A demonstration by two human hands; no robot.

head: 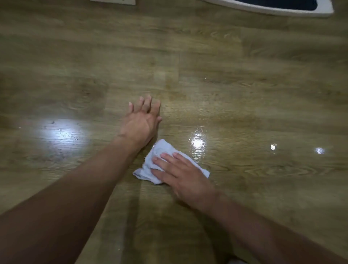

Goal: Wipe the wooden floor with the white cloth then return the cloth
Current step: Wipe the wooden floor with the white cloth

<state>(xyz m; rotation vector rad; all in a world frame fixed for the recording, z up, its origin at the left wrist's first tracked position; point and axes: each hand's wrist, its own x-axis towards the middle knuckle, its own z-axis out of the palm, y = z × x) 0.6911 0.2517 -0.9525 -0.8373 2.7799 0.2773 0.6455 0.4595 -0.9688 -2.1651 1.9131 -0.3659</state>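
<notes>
Wooden floor (226, 66) fills my whole view, olive-brown planks with grain running across, glossy enough to throw back several bright light patches. Nearest to me, two bare forearms come in from the bottom corners. I see one right hand (180, 173) lying palm down on the one white cloth (160, 160), fingers spread flat and pressing it against the boards rather than pinching it. That cloth is crumpled, sits just below the middle of the picture, and sticks out past the fingertips on the left and far side, with a corner showing by the wrist side. Just beyond it, nearly touching its far edge with the wrist, my one left hand (142, 120) rests flat on the bare wood, fingers extended and close together, holding nothing. Right of the cloth the planks look wet and shiny. Farthest away, at the top edge, I count two pale things: a white-rimmed object with a dark inside (282, 5) at top right, too cropped for me to tell what it holds, and a small pale strip (116, 1) at top left
</notes>
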